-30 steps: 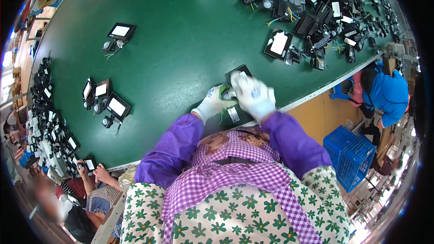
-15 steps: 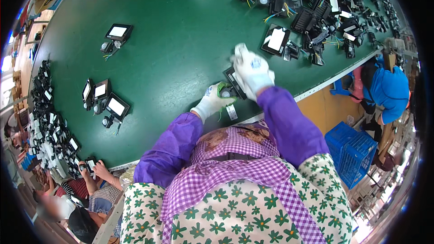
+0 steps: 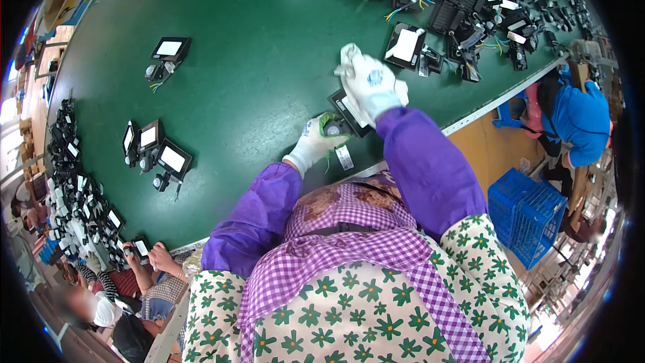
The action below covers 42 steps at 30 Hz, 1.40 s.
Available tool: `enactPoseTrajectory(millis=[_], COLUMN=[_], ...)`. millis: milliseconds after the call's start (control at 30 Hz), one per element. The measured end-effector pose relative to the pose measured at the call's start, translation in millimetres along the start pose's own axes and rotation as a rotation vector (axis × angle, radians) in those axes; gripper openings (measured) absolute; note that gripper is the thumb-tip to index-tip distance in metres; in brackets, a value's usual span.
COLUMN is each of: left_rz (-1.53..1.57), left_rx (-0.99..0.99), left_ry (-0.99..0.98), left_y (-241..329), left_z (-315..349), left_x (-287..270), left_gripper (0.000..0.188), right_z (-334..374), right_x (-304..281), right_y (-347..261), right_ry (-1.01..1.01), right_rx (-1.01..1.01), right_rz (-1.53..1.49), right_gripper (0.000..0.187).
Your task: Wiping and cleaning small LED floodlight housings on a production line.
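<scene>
Near the table's front edge lies a black floodlight (image 3: 339, 99) with a pale front panel and a round sensor; a white tag (image 3: 344, 157) hangs at its near end. My left hand (image 3: 313, 142), in a white glove with green on the palm side, is closed around the sensor end. Over the panel is my right hand (image 3: 375, 87), also gloved in white, with fingers bent around what looks like a crumpled white cloth (image 3: 348, 59). Cloth and glove are hard to tell apart, and the hand covers part of the panel.
A floodlight (image 3: 405, 46) lies right of my hands, before a large heap of floodlights (image 3: 463, 17) with loose wires. Several more (image 3: 173, 158) sit left, beside a long pile (image 3: 80, 195). Co-workers are at both sides; a blue crate (image 3: 527, 212) stands below the table's right edge.
My right hand has shifted slightly up and left over the panel. My left hand keeps its hold on the sensor end. The whole view has moved a little.
</scene>
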<state>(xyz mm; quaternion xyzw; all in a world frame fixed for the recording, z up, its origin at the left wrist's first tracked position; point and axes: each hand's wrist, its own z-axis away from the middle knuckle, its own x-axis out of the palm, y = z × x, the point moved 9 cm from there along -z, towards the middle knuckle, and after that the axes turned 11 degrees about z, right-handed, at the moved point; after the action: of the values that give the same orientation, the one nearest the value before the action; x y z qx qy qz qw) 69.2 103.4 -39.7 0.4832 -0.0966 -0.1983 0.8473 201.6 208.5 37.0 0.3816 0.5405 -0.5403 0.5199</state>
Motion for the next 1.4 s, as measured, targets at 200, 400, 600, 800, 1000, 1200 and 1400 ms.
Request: enactPoseTrajectory(millis=[200,400,600,800,1000,1200,1400], left_rz=[0.058,-0.038,0.336,0.336,0.29,0.159,0.202], left_rx=[0.073,0.072,-0.13,0.011,-0.111,-0.176,-0.078], left_ry=[0.047,0.194,-0.053,-0.13,-0.123,-0.075,-0.081], left_y=[-11,3,11,6,1,16,21], left_z=[1,14,24,6,8,18,15], left_x=[-5,3,25,40,46,38,39], left_gripper=[0.048,0.055,0.061,0.071,0.067,0.069,0.068], right_z=[115,76,74,42,-11,0,17], right_x=[9,20,26,19,5,-11,15], right_y=[-14,46,50,-33,-31,-47,-58], right_ry=[-0.179,-0.168,-0.308,-0.265,-0.118,-0.049,-0.202], right_rx=[-0.01,0.339,0.332,0.009,0.037,0.029,-0.179], right_rz=[-0.028,-0.061,-0.035,-0.002,-0.134,-0.124,0.179], right_gripper=[0.03,0.032,0.032,0.028,0.027,0.016,0.018])
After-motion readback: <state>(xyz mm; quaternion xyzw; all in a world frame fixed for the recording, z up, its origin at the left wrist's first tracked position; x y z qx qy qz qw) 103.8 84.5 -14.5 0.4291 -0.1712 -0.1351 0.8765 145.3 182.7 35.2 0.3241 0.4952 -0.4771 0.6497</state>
